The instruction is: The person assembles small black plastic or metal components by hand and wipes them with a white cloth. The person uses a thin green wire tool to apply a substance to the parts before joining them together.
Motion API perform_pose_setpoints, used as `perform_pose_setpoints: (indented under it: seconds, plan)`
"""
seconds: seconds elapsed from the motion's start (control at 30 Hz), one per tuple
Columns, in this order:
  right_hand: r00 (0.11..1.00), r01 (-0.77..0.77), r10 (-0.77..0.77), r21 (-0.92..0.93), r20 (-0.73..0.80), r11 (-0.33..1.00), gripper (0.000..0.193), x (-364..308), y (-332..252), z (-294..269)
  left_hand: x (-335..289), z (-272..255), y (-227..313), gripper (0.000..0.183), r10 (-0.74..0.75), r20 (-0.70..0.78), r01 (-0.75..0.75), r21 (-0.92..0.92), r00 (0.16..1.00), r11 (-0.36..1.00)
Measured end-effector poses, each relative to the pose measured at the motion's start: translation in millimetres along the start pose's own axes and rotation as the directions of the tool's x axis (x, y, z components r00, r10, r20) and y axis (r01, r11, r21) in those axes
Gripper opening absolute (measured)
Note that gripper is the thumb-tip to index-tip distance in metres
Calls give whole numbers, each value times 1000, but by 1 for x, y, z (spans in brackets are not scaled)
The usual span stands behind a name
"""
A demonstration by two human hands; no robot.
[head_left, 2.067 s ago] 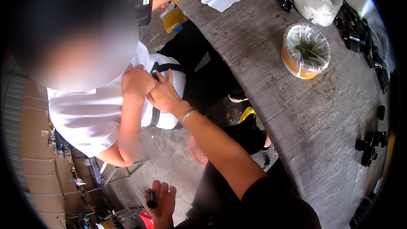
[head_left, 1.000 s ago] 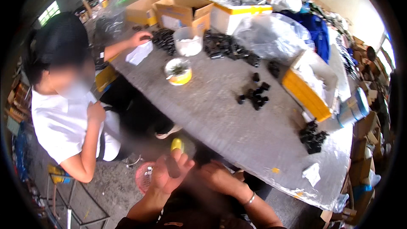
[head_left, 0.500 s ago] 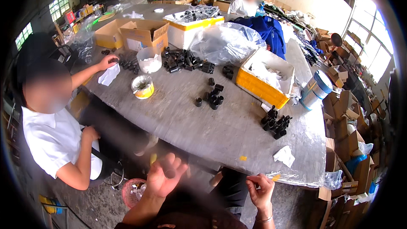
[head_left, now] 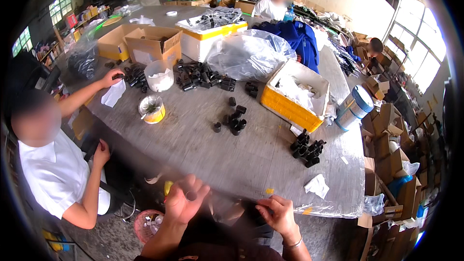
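Note:
My left hand (head_left: 180, 208) is raised in front of me at the table's near edge, its fingers curled around a small round tube piece (head_left: 191, 195) whose open end faces up. My right hand (head_left: 278, 217) is beside the table edge to the right, thumb and fingers pinched together; whatever is between them is too small or hidden to make out. Beyond my hands, short black tubular parts (head_left: 235, 123) stand loosely grouped mid-table. A second cluster of black parts (head_left: 307, 150) stands to the right, and a crumpled white cloth (head_left: 317, 186) lies near my right hand.
A co-worker (head_left: 58, 164) sits at the left, one hand on black parts. On the table are an open tub (head_left: 152, 109), a white cup (head_left: 160, 78), cardboard boxes (head_left: 145, 53), a yellow-banded foam box (head_left: 290, 108) and a blue-lidded bucket (head_left: 355, 108). A pink basket (head_left: 142, 227) is on the floor.
The table and its contents have shifted left in view. My right hand has moved left, nearer my left hand, still pinched. The left hand keeps the tube piece, its open end now clearer.

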State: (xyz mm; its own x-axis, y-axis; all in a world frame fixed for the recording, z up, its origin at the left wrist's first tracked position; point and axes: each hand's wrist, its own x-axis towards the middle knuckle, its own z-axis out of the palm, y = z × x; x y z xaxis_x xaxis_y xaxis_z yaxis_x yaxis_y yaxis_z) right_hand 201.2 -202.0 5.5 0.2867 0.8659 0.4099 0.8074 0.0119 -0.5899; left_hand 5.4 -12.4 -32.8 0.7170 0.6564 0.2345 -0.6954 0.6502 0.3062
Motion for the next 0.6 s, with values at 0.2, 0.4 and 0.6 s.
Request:
perform_pose_setpoints:
  seconds: [0.2,0.4,0.6]
  plan:
    - [992,-86,97,128,-80,988,13,5,17,7,28,1,-8,22,-7,-61,5,-34,998,999]
    - [986,-146,157,186,-47,972,12,13,23,6,65,3,-16,15,-53,-1,53,34,999,998]
    - [968,-220,235,150,-92,964,12,12,18,8,80,-24,-26,12,12,-44,-13,-17,999,1000]
